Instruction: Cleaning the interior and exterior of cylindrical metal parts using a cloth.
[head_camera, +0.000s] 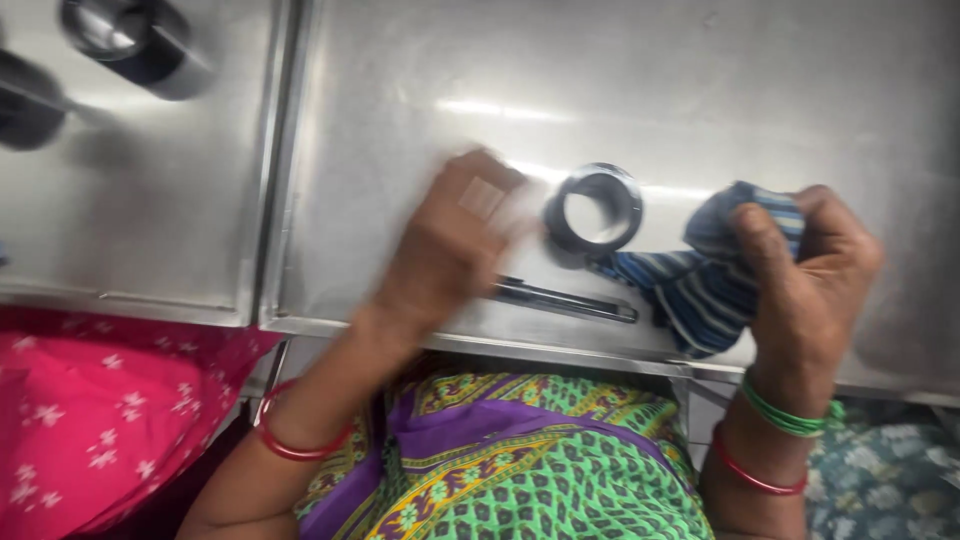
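Our right hand (805, 275) was clenched on a striped blue cloth (705, 275), bunched up over the bench (780, 90) near its front edge; our left hand (450, 240) was blurred, fingers loosely curled and gripping nothing that we could make out, hovering just beside a dark metal ring (595, 208); whether it touched the ring we could not tell. The ring lay flat on the bench between our hands, close to the cloth; it looked thick-walled, smooth and grey-black with a bright inner face. We judged it stiff and fairly heavy for its size, likely slick, so best pinched across the rim or hooked through the bore; the cloth was soft and light, easy to wad anywhere. A slim dark tool (565, 298) lay just in front of the ring, near the bench edge. Further left, past a seam in the steel, stood a dark cylinder (135, 40); pink fabric (90, 410) showed below it.
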